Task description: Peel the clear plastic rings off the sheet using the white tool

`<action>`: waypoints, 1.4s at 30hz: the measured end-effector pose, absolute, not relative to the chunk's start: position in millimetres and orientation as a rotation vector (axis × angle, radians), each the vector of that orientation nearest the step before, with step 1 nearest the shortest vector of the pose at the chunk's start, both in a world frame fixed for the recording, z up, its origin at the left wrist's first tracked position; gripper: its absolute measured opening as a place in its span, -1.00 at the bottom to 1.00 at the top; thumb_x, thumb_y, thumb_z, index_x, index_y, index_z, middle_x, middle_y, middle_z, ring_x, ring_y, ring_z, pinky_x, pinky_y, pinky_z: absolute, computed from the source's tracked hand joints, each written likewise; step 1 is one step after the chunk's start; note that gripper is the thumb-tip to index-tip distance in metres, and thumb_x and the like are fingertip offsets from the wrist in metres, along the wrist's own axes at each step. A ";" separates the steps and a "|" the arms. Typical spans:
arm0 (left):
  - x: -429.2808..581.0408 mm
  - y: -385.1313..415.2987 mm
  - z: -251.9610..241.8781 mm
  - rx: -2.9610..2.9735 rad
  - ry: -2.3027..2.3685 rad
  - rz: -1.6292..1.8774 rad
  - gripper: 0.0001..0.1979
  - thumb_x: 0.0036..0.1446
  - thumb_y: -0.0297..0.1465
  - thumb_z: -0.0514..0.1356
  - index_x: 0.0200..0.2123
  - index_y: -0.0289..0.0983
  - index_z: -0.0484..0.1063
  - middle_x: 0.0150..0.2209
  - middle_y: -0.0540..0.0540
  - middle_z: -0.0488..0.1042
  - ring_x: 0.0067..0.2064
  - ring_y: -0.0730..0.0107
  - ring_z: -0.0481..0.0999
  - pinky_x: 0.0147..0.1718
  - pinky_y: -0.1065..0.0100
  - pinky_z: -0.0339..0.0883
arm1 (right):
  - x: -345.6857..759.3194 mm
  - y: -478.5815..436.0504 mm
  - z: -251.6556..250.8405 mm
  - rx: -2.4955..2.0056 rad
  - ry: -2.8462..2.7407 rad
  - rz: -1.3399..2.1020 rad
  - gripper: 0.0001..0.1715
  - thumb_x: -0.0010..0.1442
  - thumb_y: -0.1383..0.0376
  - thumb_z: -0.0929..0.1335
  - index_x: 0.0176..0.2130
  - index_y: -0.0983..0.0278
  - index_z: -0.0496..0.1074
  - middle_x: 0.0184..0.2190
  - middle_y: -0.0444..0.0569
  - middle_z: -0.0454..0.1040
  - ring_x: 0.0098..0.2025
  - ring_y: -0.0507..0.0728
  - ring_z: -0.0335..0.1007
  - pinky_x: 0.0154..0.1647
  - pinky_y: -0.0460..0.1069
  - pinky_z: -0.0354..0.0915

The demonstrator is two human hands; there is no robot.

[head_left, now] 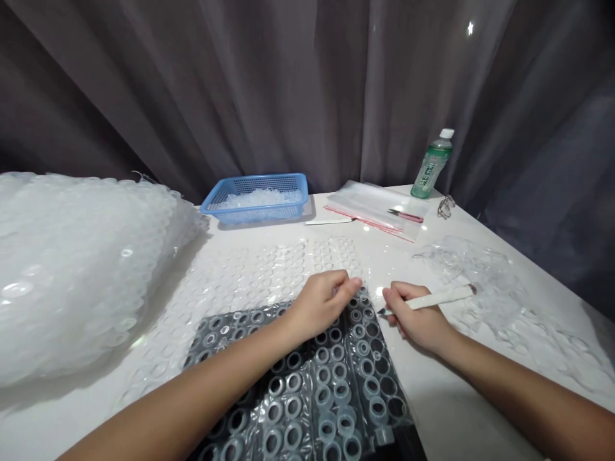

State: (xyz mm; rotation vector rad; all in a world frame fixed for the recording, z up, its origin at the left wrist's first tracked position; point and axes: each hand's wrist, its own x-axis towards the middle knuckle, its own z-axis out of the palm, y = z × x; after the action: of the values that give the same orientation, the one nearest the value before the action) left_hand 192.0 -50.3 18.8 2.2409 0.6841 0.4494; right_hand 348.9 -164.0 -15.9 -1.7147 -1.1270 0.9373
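My right hand (416,315) is closed around a slim white pen-like tool (444,296). Its dark pointed tip is beside the right edge of a black board (401,442); I cannot tell whether it is a pen or a blade. My left hand (324,299) is closed over the board's far right corner, thumb against curled fingers; what they hold, if anything, is hidden. Rows of translucent plastic rings (323,374) sealed in clear film cover the board. Beyond it, a clear sheet of similar ring pockets (259,272) lies on the white table.
A bulky bundle of clear ring-filled film (81,275) fills the left. Behind are a blue basket (259,214) of clear pieces, another white stick (329,222), zip bags (360,202), thread snips (406,216) and a green-labelled bottle (432,166). Crumpled clear film (485,275) lies right.
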 end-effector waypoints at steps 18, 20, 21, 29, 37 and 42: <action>199.3 -70.5 4.2 2.858 0.387 0.151 -0.78 0.23 -0.35 -0.07 -0.30 -0.31 0.32 -0.40 -0.07 0.37 -0.49 0.45 0.35 -0.55 0.44 0.16 | 349.4 -159.4 -20.6 -1.787 -1.438 0.714 -0.57 0.20 0.20 0.16 -0.63 0.27 0.02 -0.70 -0.19 0.12 -0.59 -0.03 0.11 -0.57 -0.11 0.01; 198.3 -62.0 7.1 2.540 0.575 0.332 -0.74 0.23 -0.36 -0.12 -0.42 -0.31 0.27 -0.48 -0.03 0.34 -0.47 0.45 0.32 -0.51 0.43 0.18 | 349.4 -159.8 -19.0 -1.792 -1.421 0.715 -0.57 0.19 0.20 0.17 -0.63 0.26 -0.01 -0.71 -0.20 0.09 -0.59 -0.03 0.12 -0.58 -0.12 0.02; 197.4 -56.4 9.2 2.356 0.687 0.425 -0.71 0.22 -0.37 -0.16 -0.47 -0.29 0.22 -0.53 0.00 0.29 -0.49 0.46 0.30 -0.51 0.43 0.17 | 349.6 -159.7 -18.2 -1.787 -1.399 0.739 -0.57 0.19 0.19 0.18 -0.63 0.26 -0.01 -0.71 -0.20 0.09 -0.60 -0.03 0.14 -0.59 -0.12 0.03; 194.8 -41.6 17.7 2.387 0.708 0.382 -0.72 0.19 -0.27 -0.03 -0.49 -0.29 0.24 -0.58 0.04 0.26 -0.50 0.46 0.27 -0.50 0.41 0.10 | 352.9 -146.3 -16.0 -1.678 -0.997 0.952 -0.59 0.14 0.03 0.21 -0.55 0.26 0.18 -0.74 -0.21 0.23 -0.75 -0.03 0.13 -0.76 -0.15 0.04; 204.5 -52.5 9.6 2.817 0.430 0.077 -0.76 0.22 -0.31 -0.02 -0.26 -0.26 0.40 -0.38 -0.08 0.36 -0.44 0.43 0.37 -0.49 0.43 0.19 | 351.9 -145.6 -20.9 -1.682 -1.109 0.934 -0.57 0.17 0.07 0.20 -0.60 0.25 0.12 -0.81 -0.25 0.12 -0.70 -0.01 0.19 -0.67 -0.13 0.11; 211.5 -57.2 7.8 2.938 0.436 0.013 -0.76 0.20 -0.28 0.01 -0.25 -0.26 0.41 -0.43 -0.07 0.37 -0.48 0.40 0.39 -0.52 0.41 0.20 | 352.3 -144.3 -19.1 -1.725 -1.262 0.827 -0.57 0.19 0.12 0.18 -0.62 0.25 0.11 -0.77 -0.21 0.17 -0.66 -0.02 0.15 -0.63 -0.12 0.04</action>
State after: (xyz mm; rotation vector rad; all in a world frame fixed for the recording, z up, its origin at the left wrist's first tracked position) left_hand 211.5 -57.2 7.8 2.9384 0.4357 0.0135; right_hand 352.3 -144.3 -19.1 -1.7251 -1.2620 0.8274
